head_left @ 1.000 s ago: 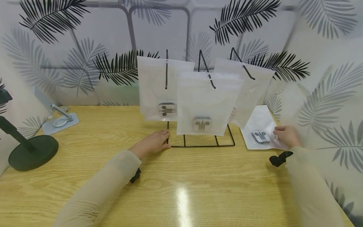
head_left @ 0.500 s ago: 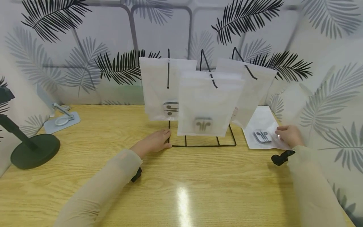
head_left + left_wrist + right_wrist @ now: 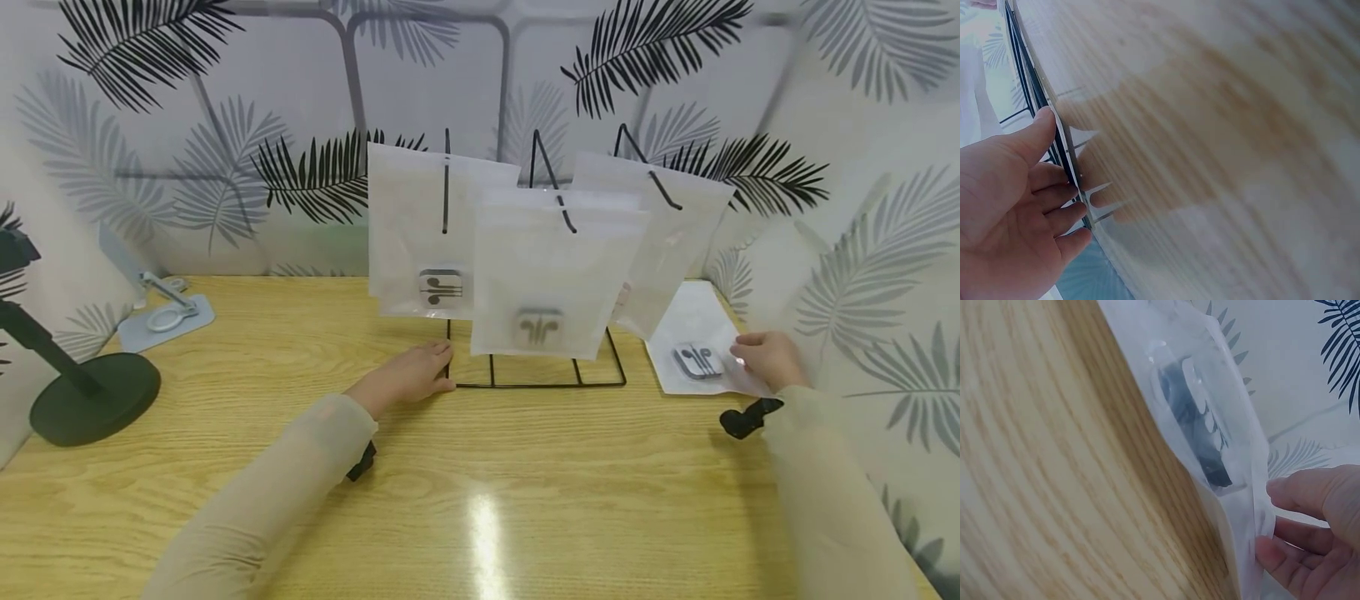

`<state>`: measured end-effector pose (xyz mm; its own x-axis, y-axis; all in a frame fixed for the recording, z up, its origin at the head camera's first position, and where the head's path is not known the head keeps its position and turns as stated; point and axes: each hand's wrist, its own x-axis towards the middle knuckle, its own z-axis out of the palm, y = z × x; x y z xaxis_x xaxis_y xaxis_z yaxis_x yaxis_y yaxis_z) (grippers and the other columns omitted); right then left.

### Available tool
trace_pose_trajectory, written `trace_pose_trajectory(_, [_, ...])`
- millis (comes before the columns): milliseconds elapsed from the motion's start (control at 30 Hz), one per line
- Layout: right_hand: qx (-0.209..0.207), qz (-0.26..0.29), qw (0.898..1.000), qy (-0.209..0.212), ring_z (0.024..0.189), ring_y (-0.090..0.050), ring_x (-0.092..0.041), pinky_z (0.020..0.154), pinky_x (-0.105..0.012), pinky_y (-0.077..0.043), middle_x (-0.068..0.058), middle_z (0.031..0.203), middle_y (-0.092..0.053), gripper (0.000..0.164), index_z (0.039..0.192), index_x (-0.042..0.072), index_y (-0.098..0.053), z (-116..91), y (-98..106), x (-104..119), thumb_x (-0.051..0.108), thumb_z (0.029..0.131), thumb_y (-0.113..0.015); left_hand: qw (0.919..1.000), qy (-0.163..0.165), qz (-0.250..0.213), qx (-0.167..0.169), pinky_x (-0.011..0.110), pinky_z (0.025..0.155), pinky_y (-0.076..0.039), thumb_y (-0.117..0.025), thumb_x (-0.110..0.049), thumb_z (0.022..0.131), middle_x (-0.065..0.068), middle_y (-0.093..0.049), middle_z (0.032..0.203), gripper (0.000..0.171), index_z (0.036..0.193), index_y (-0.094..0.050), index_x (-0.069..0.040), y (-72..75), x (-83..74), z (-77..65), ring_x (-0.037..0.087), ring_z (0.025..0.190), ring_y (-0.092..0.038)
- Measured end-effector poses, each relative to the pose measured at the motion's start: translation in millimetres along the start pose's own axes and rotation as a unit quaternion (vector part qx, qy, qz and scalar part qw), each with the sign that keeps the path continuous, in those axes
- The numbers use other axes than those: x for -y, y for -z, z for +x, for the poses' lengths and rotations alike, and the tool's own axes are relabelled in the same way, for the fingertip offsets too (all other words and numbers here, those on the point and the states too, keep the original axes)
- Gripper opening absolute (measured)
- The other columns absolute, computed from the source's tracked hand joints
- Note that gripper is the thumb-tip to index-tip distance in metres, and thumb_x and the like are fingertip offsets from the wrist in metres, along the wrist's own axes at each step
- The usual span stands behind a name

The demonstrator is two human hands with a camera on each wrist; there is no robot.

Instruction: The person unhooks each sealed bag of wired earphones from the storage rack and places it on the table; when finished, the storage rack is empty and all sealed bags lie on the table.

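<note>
My left hand (image 3: 408, 373) rests at the front left corner of a black wire display rack (image 3: 536, 386). In the left wrist view, its thumb and relaxed fingers (image 3: 1063, 219) touch the base wires. My right hand (image 3: 771, 360) pinches the right edge of a white zip bag (image 3: 678, 321) lying on the table; a boxed pair of wired earphones (image 3: 697, 362) shows through it. The right wrist view has thumb and fingers at the bag's rim. From the rack's hooks hang similar bags: left (image 3: 408, 225), middle (image 3: 555, 267) and right (image 3: 675, 237). Earphone boxes show in the left and middle ones.
A dark green round lamp base (image 3: 93, 400) stands at the left of the wooden table (image 3: 420, 492). Behind it is a pale blue folding stand (image 3: 167, 321). Leaf-patterned curtain (image 3: 300, 83) borders the back and sides.
The left hanging bag sways: it swung right by half a second ago and is back left now. Both hands keep their places.
</note>
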<state>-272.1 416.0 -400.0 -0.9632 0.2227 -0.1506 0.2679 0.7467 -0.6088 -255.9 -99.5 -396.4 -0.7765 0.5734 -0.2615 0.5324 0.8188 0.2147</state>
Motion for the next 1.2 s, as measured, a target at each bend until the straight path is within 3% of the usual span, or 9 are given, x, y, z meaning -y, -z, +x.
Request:
trace_pose_trajectory(267, [-0.011,0.024,1.000,-0.004,0.095,-0.054,-0.031,0.059,-0.018,-0.045,-0.033,0.125,-0.045,0.048,0.126,-0.015,-0.045,-7,-1,-1,0.021,0.095,-0.048,1.0000,-0.001,0.001,0.006,0.042,0.109,-0.019,-0.047,-0.034,0.097,0.020,-0.020,0.148,0.066,0.143,-0.022,0.006,0.4,-0.5,0.7,0.033,0.134,-0.020])
trace_pose_trajectory(467, [-0.047,0.047,0.997,0.031,0.095,-0.054,-0.032,0.064,-0.024,-0.047,-0.029,0.123,-0.049,0.052,0.127,-0.010,-0.048,-9,1,1,0.031,0.095,-0.049,1.0000,-0.001,0.002,0.009,0.043,0.108,-0.020,-0.047,-0.034,0.097,0.020,-0.019,0.148,0.066,0.143,-0.021,0.005,-1.2,1.0,0.7,0.033,0.134,-0.020])
trace_pose_trajectory(567, [-0.074,0.057,0.994,0.053,0.089,-0.058,-0.024,0.058,-0.025,-0.047,-0.026,0.123,-0.051,0.059,0.126,-0.006,-0.051,-6,3,-1,0.042,0.092,-0.050,1.0000,0.001,-0.002,0.008,0.043,0.108,-0.020,-0.047,-0.034,0.097,0.020,-0.019,0.148,0.066,0.143,-0.021,0.005,-0.9,0.9,0.7,0.033,0.134,-0.020])
trace_pose_trajectory(700, [-0.103,0.079,0.989,0.071,0.075,-0.058,-0.007,0.042,-0.027,-0.044,-0.014,0.115,-0.058,0.061,0.123,0.002,-0.057,6,5,-6,0.051,0.087,-0.054,1.0000,0.001,-0.002,0.005,0.043,0.108,-0.020,-0.048,-0.034,0.097,0.021,-0.020,0.148,0.066,0.143,-0.022,0.006,-1.0,1.1,0.6,0.034,0.134,-0.021])
trace_pose_trajectory(867, [-0.114,0.119,0.981,0.103,0.086,-0.059,-0.013,0.055,-0.024,-0.051,-0.010,0.113,-0.060,0.053,0.125,0.005,-0.058,27,6,-9,0.042,0.088,-0.059,1.0000,0.002,-0.003,0.003,0.043,0.109,-0.019,-0.048,-0.033,0.097,0.021,-0.020,0.147,0.066,0.143,-0.023,0.006,-1.2,0.5,0.5,0.033,0.134,-0.020])
trace_pose_trajectory(1000, [-0.136,0.119,0.972,0.147,0.089,-0.057,-0.004,0.054,-0.014,-0.048,-0.004,0.114,-0.061,0.053,0.127,0.012,-0.058,48,2,-13,0.046,0.087,-0.058,1.0000,0.004,-0.005,0.005,0.042,0.109,-0.019,-0.047,-0.033,0.097,0.021,-0.019,0.148,0.066,0.143,-0.022,0.006,-0.7,-0.5,0.6,0.033,0.135,-0.019])
trace_pose_trajectory(1100, [-0.143,0.124,0.966,0.179,0.087,-0.056,0.001,0.057,-0.010,-0.047,0.000,0.112,-0.061,0.053,0.126,0.015,-0.058,40,2,4,0.049,0.086,-0.056,0.9999,0.006,-0.006,0.008,0.042,0.109,-0.018,-0.047,-0.033,0.097,0.021,-0.019,0.148,0.066,0.143,-0.021,0.006,-0.3,-0.9,0.6,0.033,0.135,-0.019])
trace_pose_trajectory(1200, [-0.131,0.158,0.958,0.198,0.086,-0.056,0.000,0.065,-0.011,-0.049,-0.001,0.110,-0.061,0.051,0.127,0.005,-0.056,2,6,49,0.040,0.090,-0.056,0.9999,0.006,-0.006,0.009,0.042,0.109,-0.018,-0.047,-0.033,0.097,0.021,-0.018,0.148,0.066,0.143,-0.021,0.006,-0.1,-0.9,1.1,0.033,0.135,-0.019])
